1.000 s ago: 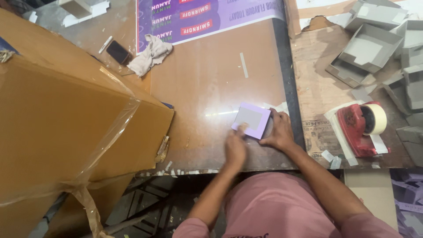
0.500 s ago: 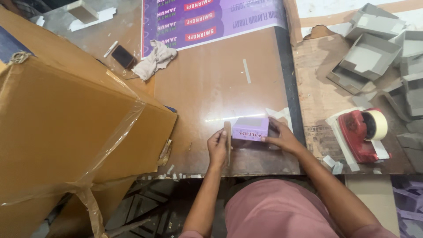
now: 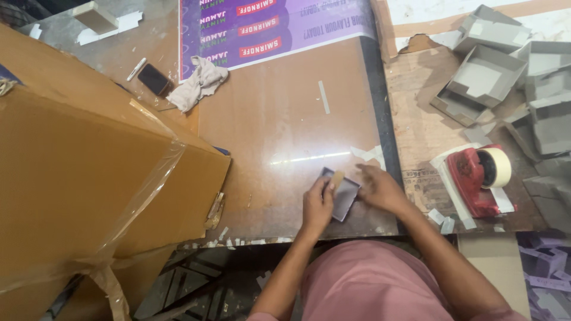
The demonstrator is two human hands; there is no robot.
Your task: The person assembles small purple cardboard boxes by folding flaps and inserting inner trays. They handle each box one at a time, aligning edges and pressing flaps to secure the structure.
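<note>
A small box (image 3: 344, 199) lies on the brown tabletop (image 3: 279, 131) near its front edge, with its dark grey open inside facing up. My left hand (image 3: 317, 207) grips the box's left rim, and its fingers pinch a short tan strip (image 3: 337, 177) against that rim. At the box's right side, my right hand (image 3: 380, 189) has its fingers curled on the edge. Both forearms reach in from the bottom of the view.
A big brown taped carton (image 3: 89, 178) fills the left. A red tape dispenser (image 3: 479, 178) sits right of my hands, with several grey box trays (image 3: 488, 77) behind it. A purple printed sheet (image 3: 267, 24), a crumpled cloth (image 3: 199, 83) and a dark phone (image 3: 156, 79) lie farther back.
The box lay with its lilac outside up, was tipped onto its side, and now rests with the grey inside up. Both hands stayed on it.
</note>
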